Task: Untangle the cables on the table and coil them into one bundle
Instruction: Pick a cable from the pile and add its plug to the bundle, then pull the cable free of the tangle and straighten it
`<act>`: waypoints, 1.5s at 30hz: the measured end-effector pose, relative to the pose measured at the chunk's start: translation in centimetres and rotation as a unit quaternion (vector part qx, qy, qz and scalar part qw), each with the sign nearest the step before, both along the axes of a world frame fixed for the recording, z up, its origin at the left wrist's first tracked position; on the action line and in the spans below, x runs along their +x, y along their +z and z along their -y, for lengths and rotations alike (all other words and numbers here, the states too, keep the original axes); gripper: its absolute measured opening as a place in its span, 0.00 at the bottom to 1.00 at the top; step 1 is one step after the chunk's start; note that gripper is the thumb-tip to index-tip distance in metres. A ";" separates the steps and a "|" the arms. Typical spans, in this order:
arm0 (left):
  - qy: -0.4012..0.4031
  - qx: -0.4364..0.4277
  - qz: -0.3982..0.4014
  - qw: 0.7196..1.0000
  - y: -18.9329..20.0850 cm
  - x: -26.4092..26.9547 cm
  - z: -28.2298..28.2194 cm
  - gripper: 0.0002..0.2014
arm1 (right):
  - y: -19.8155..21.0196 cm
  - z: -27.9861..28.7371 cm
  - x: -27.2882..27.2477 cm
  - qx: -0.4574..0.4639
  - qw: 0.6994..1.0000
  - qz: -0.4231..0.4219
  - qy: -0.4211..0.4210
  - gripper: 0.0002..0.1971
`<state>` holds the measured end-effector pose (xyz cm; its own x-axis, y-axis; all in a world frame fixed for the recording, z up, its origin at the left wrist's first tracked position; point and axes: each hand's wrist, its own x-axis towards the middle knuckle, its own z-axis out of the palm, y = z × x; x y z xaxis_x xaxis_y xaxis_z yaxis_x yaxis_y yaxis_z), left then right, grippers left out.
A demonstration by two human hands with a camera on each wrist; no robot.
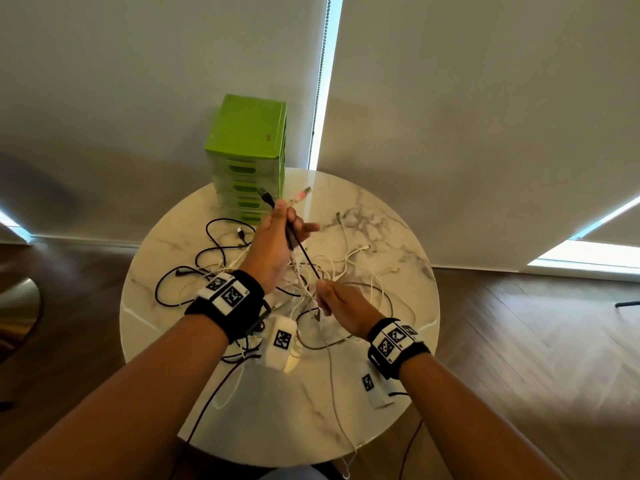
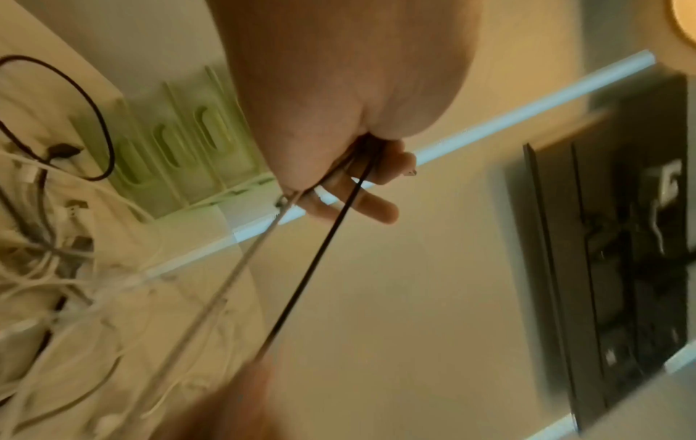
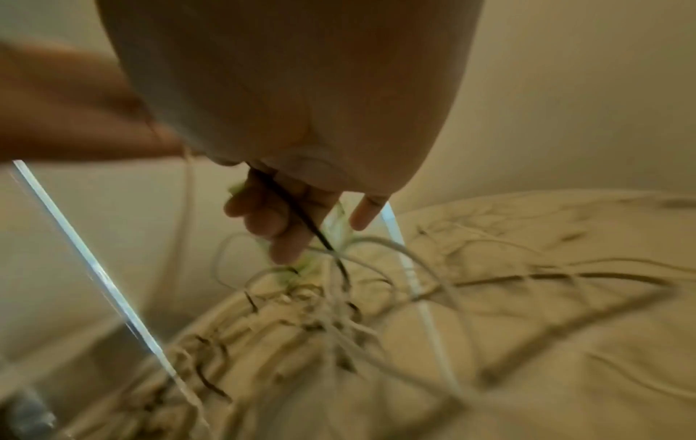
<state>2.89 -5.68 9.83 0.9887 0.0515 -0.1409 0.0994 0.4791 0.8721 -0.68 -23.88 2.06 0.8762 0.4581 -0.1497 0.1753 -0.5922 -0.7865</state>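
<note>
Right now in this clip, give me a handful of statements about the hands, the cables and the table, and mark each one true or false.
1. The left hand grips cable ends raised above the table. True.
2. The right hand lies flat and empty on the table. False: it holds the black cable that runs tight up to the left hand.
3. The green drawer unit stands at the far edge of the table. True.
4. All the cables are already coiled into one bundle. False: a loose tangle of cables is spread over the table.
5. The table is square and wooden. False: it is round with a marble pattern.
</note>
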 end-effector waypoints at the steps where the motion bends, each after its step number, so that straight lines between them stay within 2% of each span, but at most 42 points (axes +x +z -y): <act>1: 0.009 -0.037 0.005 0.999 0.6 0.3 -0.6 0.20 | -1.2 1.0 -0.2 -0.007 1.000 -0.014 -0.002 0.26; 3: 0.023 -0.070 0.014 0.997 1.4 0.7 -1.9 0.20 | -3.0 2.9 -0.5 -0.021 0.999 -0.028 -0.015 0.24; 7: 0.077 -0.045 0.023 0.996 2.1 1.7 -4.7 0.20 | -3.6 4.9 0.3 -0.119 0.993 0.017 -0.014 0.21; 9: 0.099 -0.002 0.040 0.994 2.2 1.7 -5.6 0.20 | -2.6 4.8 1.5 -0.183 0.982 0.050 -0.022 0.21; 11: 0.100 0.095 0.051 0.989 2.1 1.0 -5.8 0.20 | -1.0 3.9 2.9 -0.209 0.975 0.049 -0.061 0.23; 12: 0.083 0.157 0.051 0.983 2.0 0.3 -5.5 0.19 | -0.1 3.2 3.5 -0.201 0.974 0.051 -0.090 0.23; 14: 0.014 0.261 0.031 0.965 1.3 -1.0 -4.4 0.20 | 1.8 1.6 4.1 -0.127 0.979 0.073 -0.140 0.21; 17: -0.086 0.334 -0.020 0.938 -1.0 -2.3 -2.6 0.23 | 4.6 -1.3 3.2 -0.025 0.986 0.112 -0.120 0.18; 21: -0.129 0.273 -0.042 0.953 -1.5 -2.9 -0.4 0.26 | 5.5 -3.8 1.8 -0.014 0.982 0.186 -0.020 0.16; 23: -0.124 0.246 -0.036 0.961 -1.4 -2.7 0.1 0.21 | 5.3 -4.0 1.5 -0.009 0.982 0.189 0.006 0.14; 25: -0.108 0.266 -0.023 0.958 -1.6 -2.4 0.1 0.16 | 5.3 -3.7 1.2 0.003 0.989 0.147 0.021 0.14; 30: -0.061 0.336 0.036 0.939 -1.9 -2.0 0.3 0.17 | 3.6 -2.0 0.5 -0.007 0.999 -0.008 0.052 0.26; 32: -0.025 0.307 0.039 0.951 -1.2 -1.6 0.0 0.17 | 2.0 -0.8 0.4 -0.020 0.999 -0.008 0.049 0.26; 35: 0.000 0.194 0.041 0.980 0.3 -1.1 -0.7 0.16 | 0.0 1.0 0.5 -0.022 0.999 -0.021 0.035 0.26; 37: 0.023 0.162 0.059 0.985 1.6 -0.9 -1.4 0.17 | -1.1 2.1 0.6 -0.041 0.998 -0.034 0.035 0.26; 41: 0.093 0.162 0.087 0.979 3.4 0.9 -3.8 0.16 | -2.6 4.1 1.2 -0.109 0.991 -0.079 0.004 0.27; 43: 0.091 0.172 0.076 0.978 3.8 1.6 -4.4 0.16 | -2.7 4.6 1.8 -0.124 0.989 -0.068 -0.032 0.29; 45: 0.057 0.238 0.061 0.968 3.8 1.4 -4.3 0.17 | -1.8 4.3 2.6 -0.106 0.991 -0.041 -0.068 0.29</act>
